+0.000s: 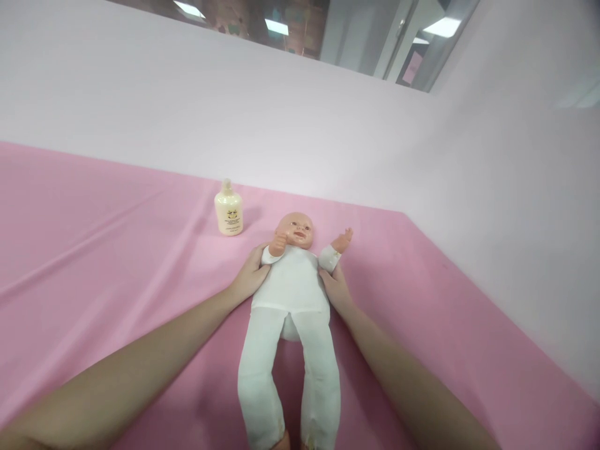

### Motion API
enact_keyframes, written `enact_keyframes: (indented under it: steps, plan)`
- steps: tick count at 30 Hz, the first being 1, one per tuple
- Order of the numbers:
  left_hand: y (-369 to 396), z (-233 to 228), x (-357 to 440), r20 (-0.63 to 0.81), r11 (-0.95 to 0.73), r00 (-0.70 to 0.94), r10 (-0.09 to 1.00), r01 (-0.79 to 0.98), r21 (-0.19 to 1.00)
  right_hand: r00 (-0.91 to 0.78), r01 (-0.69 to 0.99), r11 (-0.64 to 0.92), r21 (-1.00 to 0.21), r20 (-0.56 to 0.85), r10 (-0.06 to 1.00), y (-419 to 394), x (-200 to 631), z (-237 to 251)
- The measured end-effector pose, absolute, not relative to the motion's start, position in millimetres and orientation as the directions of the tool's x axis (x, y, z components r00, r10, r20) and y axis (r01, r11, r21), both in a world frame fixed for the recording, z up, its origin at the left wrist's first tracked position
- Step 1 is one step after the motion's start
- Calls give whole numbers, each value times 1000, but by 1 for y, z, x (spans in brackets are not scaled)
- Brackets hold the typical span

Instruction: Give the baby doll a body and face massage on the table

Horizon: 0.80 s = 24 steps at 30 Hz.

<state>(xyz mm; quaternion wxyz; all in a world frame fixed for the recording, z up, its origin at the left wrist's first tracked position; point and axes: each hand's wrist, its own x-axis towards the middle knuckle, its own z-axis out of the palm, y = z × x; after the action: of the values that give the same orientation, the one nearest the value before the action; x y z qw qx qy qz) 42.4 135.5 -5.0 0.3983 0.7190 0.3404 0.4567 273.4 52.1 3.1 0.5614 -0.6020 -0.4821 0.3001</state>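
Broadly, a pink sheet (94,250) covers the surface, with pale walls (328,125) rising at twelve and three o'clock. On it lies a doll (293,294) in white clothes, face up, head toward twelve, legs toward six. The left hand (250,275) cups the doll's side at nine o'clock, and the right hand (335,287) presses its side at three; the fingers seem held together against the cloth, though they are partly hidden. A cream bottle (229,211) stands upright at eleven o'clock, near the doll's head.
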Motion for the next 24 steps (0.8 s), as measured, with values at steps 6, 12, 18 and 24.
enact_keyframes:
  steps: [6,12,18,24]
  plan:
    - [135,-5,42,377,-445,353,856,131,886,356,252,71,-965,161,921,53,274,3]
    - [136,-7,42,385,-449,350,854,123,885,352,236,74,-969,156,923,52,272,5]
    - [137,-7,42,381,-450,350,856,138,882,353,230,80,-970,160,922,53,273,3]
    - [137,-5,41,366,-446,362,857,166,879,350,227,81,-970,159,923,53,272,4]
